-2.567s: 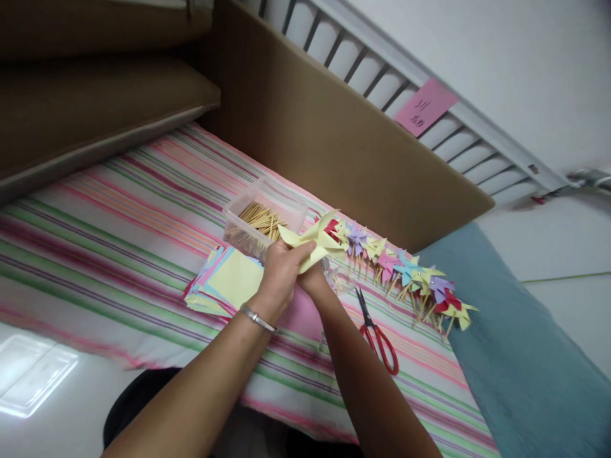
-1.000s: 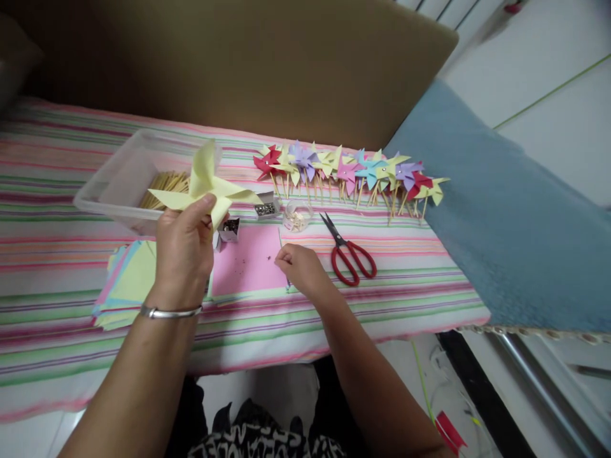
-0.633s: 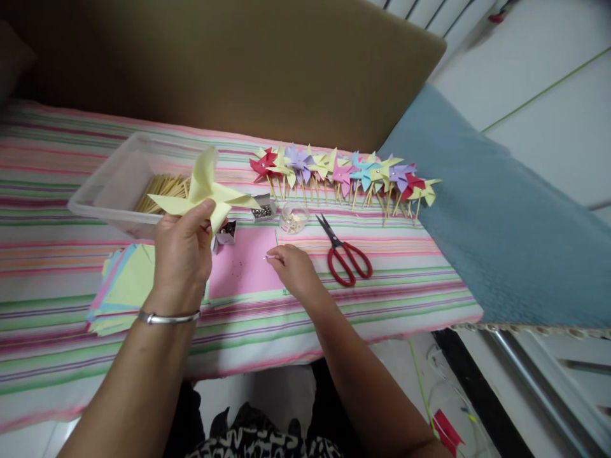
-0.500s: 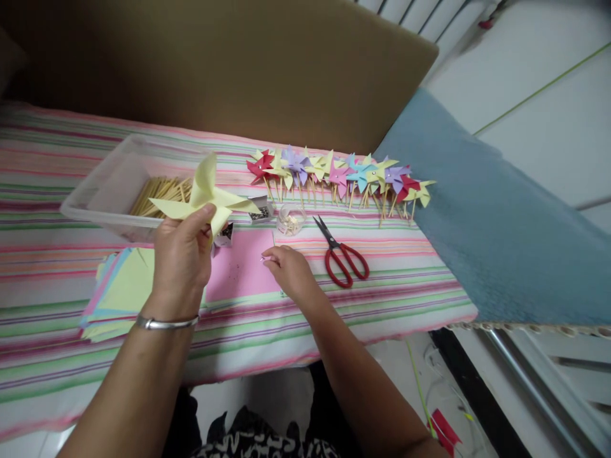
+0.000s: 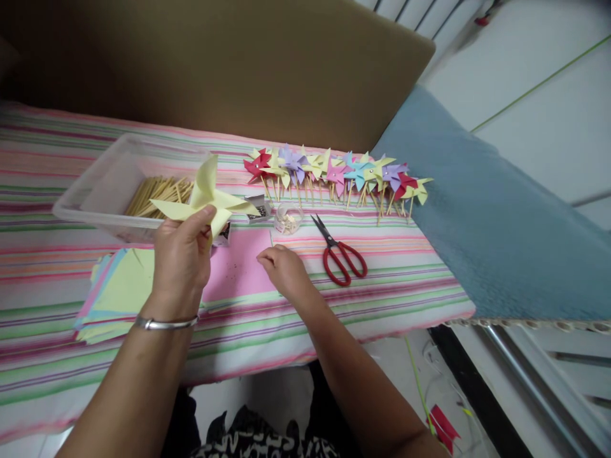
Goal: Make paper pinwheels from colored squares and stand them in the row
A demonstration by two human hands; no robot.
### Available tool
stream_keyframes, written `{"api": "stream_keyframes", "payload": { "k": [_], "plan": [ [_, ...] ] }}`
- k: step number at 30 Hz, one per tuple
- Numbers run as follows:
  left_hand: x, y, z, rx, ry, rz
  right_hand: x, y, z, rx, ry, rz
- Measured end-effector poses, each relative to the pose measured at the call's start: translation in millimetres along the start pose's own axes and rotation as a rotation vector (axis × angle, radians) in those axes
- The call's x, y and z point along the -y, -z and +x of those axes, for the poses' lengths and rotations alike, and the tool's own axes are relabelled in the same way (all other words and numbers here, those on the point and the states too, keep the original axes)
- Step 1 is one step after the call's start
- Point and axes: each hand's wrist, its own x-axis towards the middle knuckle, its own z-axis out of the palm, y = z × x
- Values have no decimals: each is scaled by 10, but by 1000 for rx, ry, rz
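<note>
My left hand (image 5: 184, 257) pinches a pale yellow paper pinwheel (image 5: 206, 194) at its middle, thumb on the front, raised above the table. The blades are folded in toward the centre, and no stick shows on it. My right hand (image 5: 284, 270) is closed in a pinch over the right edge of a pink paper sheet (image 5: 238, 270); whatever its fingertips hold is hidden or too small to name. Small dark specks lie on the pink sheet. Just beyond this hand are a round clear dish (image 5: 289, 219) of small pale pieces and a little box (image 5: 259, 210) of small metallic pieces.
Red-handled scissors (image 5: 338, 251) lie to the right. A clear plastic bin (image 5: 95, 213) holds thin wooden sticks (image 5: 155, 197). Coloured paper sheets (image 5: 119, 286) are stacked at left. Finished pinwheels (image 5: 337, 175) on sticks line the back, before a brown board (image 5: 229, 70).
My right hand has turned slightly, and the small shiny thing at its fingertips no longer shows. My left hand keeps the pinwheel in nearly the same place. The view has shifted a little.
</note>
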Motion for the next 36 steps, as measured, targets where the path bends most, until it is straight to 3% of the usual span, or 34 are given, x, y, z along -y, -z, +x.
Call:
{"api": "stream_keyframes", "payload": {
  "k": [12, 20, 27, 36],
  "plan": [
    [12, -26, -16, 30, -7, 0, 20, -44, -19, -18, 6, -44],
    [128, -30, -41, 91, 89, 39, 6, -51, -19, -14, 16, -30],
    [137, -51, -49, 93, 94, 59, -28, -29, -17, -7, 54, 14],
    [157, -55, -57, 90, 96, 65, 39, -14, 13, -8, -49, 20]
  ]
}}
